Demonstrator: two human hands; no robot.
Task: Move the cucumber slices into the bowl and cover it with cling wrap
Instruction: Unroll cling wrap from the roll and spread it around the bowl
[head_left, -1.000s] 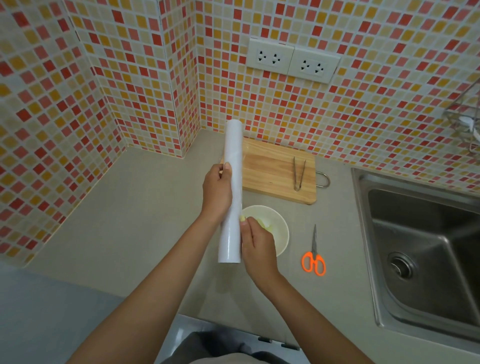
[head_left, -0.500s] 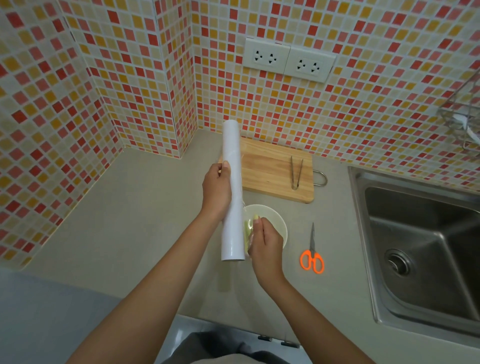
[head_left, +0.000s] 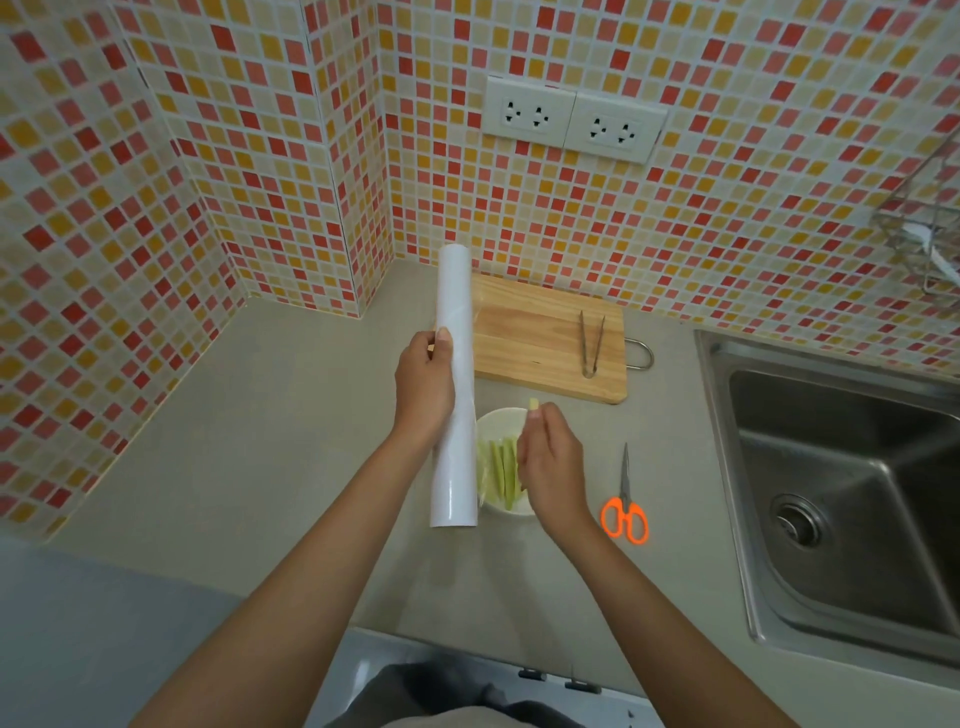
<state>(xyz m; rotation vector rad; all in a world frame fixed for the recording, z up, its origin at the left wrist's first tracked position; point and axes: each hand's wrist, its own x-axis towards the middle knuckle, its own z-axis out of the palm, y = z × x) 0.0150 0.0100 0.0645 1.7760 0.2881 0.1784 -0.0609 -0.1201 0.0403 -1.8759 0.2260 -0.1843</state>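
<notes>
My left hand (head_left: 423, 387) grips a long white roll of cling wrap (head_left: 454, 395), held above the counter with its far end pointing at the wall. My right hand (head_left: 550, 462) pinches the clear film's edge to the right of the roll, above the white bowl (head_left: 496, 421). A thin sheet of film stretches between roll and hand. Green cucumber slices (head_left: 501, 470) lie in the bowl, seen through the film. My right hand hides the bowl's right side.
A wooden cutting board (head_left: 535, 338) with metal tongs (head_left: 591, 335) on it lies behind the bowl against the tiled wall. Orange-handled scissors (head_left: 625, 501) lie right of the bowl. A steel sink (head_left: 841, 493) fills the right side. Wall sockets (head_left: 574, 122) sit above.
My right hand has moved to the right away from the roll, drawing out a strip of film over the bowl. The left hand and roll stay nearly still.
</notes>
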